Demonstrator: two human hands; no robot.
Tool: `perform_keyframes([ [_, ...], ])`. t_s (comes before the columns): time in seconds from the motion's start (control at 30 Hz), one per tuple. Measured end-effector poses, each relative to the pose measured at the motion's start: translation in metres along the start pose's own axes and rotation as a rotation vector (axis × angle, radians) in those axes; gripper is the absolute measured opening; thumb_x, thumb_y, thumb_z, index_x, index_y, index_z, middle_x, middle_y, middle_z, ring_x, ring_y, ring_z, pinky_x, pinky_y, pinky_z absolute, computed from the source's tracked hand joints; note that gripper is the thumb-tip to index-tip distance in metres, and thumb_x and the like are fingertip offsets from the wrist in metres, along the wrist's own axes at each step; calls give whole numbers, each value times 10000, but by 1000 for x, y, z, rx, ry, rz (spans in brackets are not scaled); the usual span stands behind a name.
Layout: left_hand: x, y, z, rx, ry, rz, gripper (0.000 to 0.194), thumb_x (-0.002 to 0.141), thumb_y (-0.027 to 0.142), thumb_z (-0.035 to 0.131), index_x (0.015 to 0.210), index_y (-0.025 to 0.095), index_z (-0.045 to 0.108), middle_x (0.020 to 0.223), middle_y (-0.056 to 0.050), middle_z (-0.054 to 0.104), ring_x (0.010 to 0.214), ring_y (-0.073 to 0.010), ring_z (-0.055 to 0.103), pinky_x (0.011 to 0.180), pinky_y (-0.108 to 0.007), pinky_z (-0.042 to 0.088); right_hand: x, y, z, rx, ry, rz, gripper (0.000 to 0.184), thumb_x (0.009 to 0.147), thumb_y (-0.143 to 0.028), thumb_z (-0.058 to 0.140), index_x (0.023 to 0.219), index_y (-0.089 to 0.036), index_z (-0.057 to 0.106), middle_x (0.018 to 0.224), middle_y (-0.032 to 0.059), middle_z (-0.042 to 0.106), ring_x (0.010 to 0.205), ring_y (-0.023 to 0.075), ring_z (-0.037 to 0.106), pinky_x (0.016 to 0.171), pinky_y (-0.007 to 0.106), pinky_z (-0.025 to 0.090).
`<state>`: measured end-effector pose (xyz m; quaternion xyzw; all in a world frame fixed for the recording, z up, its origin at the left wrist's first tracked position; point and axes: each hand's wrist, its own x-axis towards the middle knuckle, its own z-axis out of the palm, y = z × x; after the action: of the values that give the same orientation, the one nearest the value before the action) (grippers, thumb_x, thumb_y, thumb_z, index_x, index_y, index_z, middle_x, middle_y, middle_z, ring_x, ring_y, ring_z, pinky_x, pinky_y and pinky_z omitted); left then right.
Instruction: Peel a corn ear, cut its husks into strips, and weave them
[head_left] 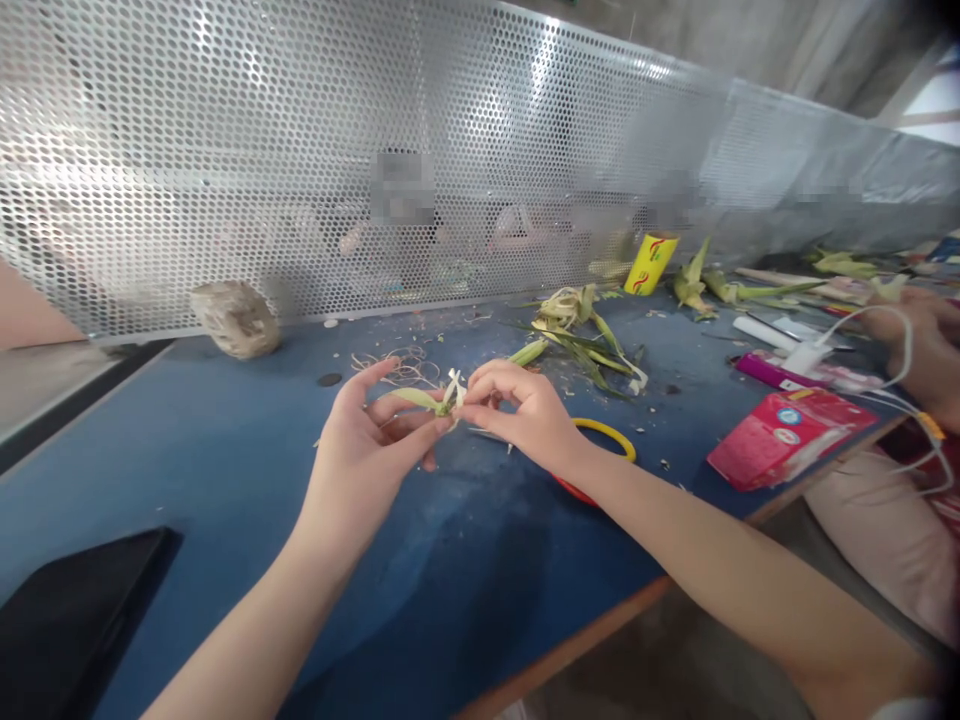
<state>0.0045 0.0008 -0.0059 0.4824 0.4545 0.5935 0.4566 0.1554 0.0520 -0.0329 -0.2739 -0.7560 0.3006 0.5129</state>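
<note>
- Metal screen [300, 120]: stands beyond the grip, along far side of table.
- Blue table [225, 480]: below both hands.
- L hand [367, 430]: left of the piece, thumb pressed in vs. fingers, holding its green part; other fingers spread.
- R hand [521, 395]: right of the piece, fingertips narrow, pinching at its white end.
- Red box [784, 435]: well right of grip, nr table edge.
- Husk pile [568, 310]: beyond grip & to the right, apart from R hand.
- Scissors [615, 433]: on table just right of grip, partly under R wrist.
- String [405, 362]: loose, just beyond L fingers.
- Husk piece [431, 402]: btwn the hands, off table; long axis approx. sideways, green tip twd L hand, white bits up at R fingertips. L hand has most of it, so it's nearer.
</note>
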Motion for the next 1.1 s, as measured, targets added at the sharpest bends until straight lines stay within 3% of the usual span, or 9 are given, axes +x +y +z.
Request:
perform_keyframes([
  [0.17, -1, 2, 1, 71, -40, 7, 722, 550, 146, 759, 1176, 174, 402, 734, 10, 649, 574, -120, 583, 446, -209, 443, 1, 1, 0, 107, -41, 250, 200, 685, -342, 674, 697, -187, 549, 744, -5, 574, 664, 112, 518, 572, 249, 417],
  [0.53, -1, 3, -1, 201, -118, 23, 664, 624, 179, 702, 1211, 192, 392, 683, 35, 609, 518, -91, 531, 455, -204, 419, 2, 2, -2, 280, -128, 244, 274, 640, -266, 713, 783, -203, 489, 805, -25, 556, 638, 79, 476, 627, 246, 422],
  [0.73, -3, 3, -1, 186, -114, 54, 568, 677, 238, 673, 1191, 201, 433, 725, 20, 627, 590, -102, 558, 515, -210, 423, 1, 1, -3, 156, -107, 195, 184, 664, -248, 694, 755, -197, 543, 770, -26, 568, 606, 82, 458, 586, 243, 396],
  [0.87, -4, 2, -1, 205, -95, 36, 640, 627, 230, 730, 1196, 195, 438, 714, 20, 645, 659, -123, 594, 557, -208, 435, -1, -2, -2, -32, -67, 13, 130, 689, -211, 673, 693, -192, 544, 718, -24, 559, 648, 99, 468, 619, 249, 390],
  [1.1, -3, 0, -1, 135, -101, -2, 571, 681, 246, 698, 1190, 192, 443, 661, 40, 627, 534, -69, 522, 478, -168, 386, -2, -5, -1, -127, -124, -90, 228, 691, -329, 696, 650, -182, 527, 657, -26, 525, 621, 97, 461, 587, 235, 380],
])
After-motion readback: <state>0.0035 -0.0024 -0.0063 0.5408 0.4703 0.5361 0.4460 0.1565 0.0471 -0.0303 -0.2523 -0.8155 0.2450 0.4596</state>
